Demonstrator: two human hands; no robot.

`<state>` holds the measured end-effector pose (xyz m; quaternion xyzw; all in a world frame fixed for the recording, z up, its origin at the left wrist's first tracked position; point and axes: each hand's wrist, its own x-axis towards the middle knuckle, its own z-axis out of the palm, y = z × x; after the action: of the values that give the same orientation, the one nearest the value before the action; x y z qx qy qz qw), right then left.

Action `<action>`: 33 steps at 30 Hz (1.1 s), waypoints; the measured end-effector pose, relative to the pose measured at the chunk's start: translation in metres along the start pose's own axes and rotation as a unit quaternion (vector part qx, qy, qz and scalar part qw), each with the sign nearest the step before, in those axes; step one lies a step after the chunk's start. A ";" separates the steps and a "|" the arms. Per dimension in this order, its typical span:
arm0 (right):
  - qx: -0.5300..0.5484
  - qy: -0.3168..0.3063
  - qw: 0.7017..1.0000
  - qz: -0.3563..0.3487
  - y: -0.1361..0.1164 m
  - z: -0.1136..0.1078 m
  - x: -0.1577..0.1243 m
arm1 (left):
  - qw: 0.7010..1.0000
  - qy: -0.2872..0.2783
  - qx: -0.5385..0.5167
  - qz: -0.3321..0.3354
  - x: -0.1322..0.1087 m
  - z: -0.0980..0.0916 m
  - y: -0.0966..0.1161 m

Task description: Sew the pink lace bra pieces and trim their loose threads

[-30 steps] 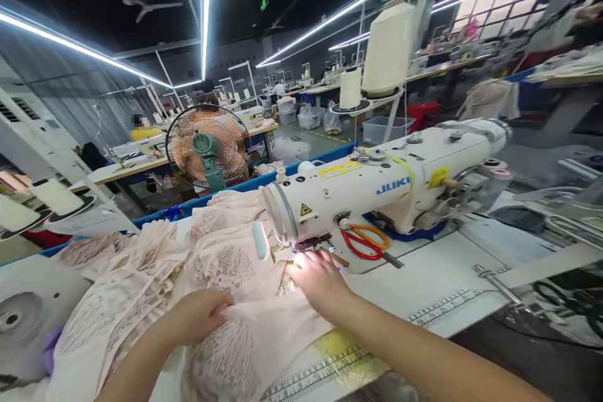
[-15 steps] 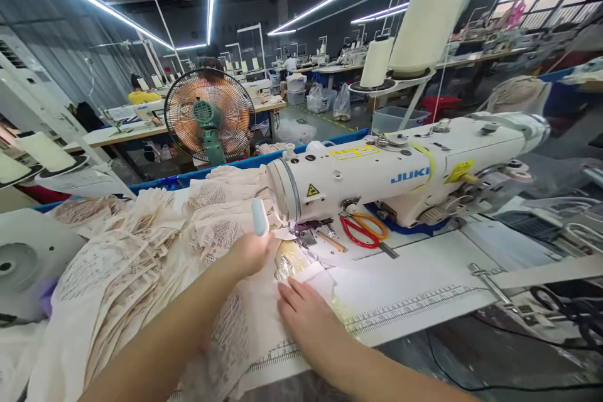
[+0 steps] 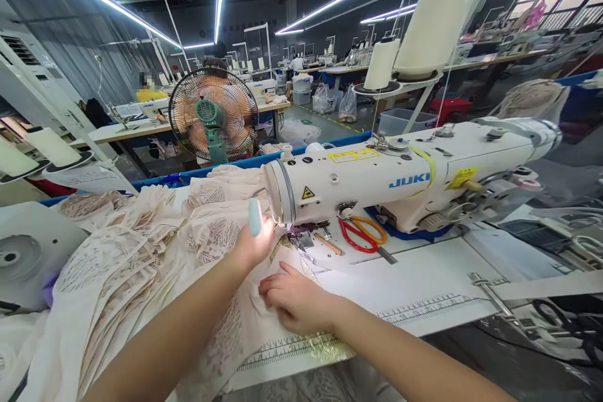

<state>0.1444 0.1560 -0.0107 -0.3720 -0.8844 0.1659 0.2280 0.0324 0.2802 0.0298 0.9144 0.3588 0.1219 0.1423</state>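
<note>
My left hand (image 3: pixel 253 246) is closed on the beige fabric (image 3: pixel 247 320), just left of the needle area of a white JUKI sewing machine (image 3: pixel 330 182). A pale blue oblong piece (image 3: pixel 255 218) stands in front of its fingers and partly hides them; whether the hand touches it I cannot tell. My right hand (image 3: pixel 301 301) lies palm down on the fabric nearer the table edge, fingers slightly bent and apart. Yellowish clear film (image 3: pixel 330 348) shows below the right wrist. A heap of beige lace garments (image 3: pixel 136 257) lies left of both hands.
Red-and-orange-handled scissors (image 3: pixel 362 233) lie beneath the machine arm. A printed ruler strip (image 3: pixel 419 308) runs along the white table's front edge. Thread cones (image 3: pixel 381 66) stand behind the machine. A green-hubbed fan (image 3: pixel 211 113) stands beyond the table, with other workstations farther back.
My right hand has moved left over the fabric, its fingers bending more. My left hand has shifted slightly left and up. The clear film near the needle is now mostly covered or moved toward the table edge.
</note>
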 end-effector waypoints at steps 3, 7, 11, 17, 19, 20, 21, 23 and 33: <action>-0.021 0.031 0.999 -0.018 0.009 0.004 0.002 | 0.992 -0.066 -0.006 0.105 -0.033 0.002 0.002; -0.033 0.040 0.999 -0.018 0.008 0.007 -0.003 | 0.976 -0.064 0.005 0.210 -0.058 0.017 -0.005; -0.046 0.064 0.997 0.012 -0.002 0.003 -0.025 | 0.977 -0.031 0.042 0.208 -0.056 0.028 -0.010; -0.153 0.189 0.966 0.092 0.002 0.004 -0.063 | 0.976 0.000 0.042 0.215 -0.045 0.031 -0.010; -0.173 0.198 0.959 0.105 0.004 0.007 -0.067 | 0.977 0.003 0.052 0.208 -0.042 0.032 -0.010; -0.179 0.202 0.957 0.110 0.004 0.008 -0.067 | 0.977 0.002 0.057 0.204 -0.041 0.032 -0.010; -0.184 0.205 0.955 0.113 0.005 0.009 -0.066 | 0.978 -0.001 0.061 0.201 -0.040 0.032 -0.010; -0.191 0.211 0.951 0.119 0.006 0.010 -0.065 | 0.979 -0.008 0.068 0.193 -0.038 0.033 -0.010; -0.158 0.219 0.951 0.151 0.005 0.011 -0.064 | 0.979 -0.029 0.075 0.188 -0.030 0.030 -0.008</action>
<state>0.1816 0.1113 -0.0403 -0.5595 -0.7611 -0.0289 0.3269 0.0158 0.2605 -0.0043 0.9767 0.1846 0.0929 0.0582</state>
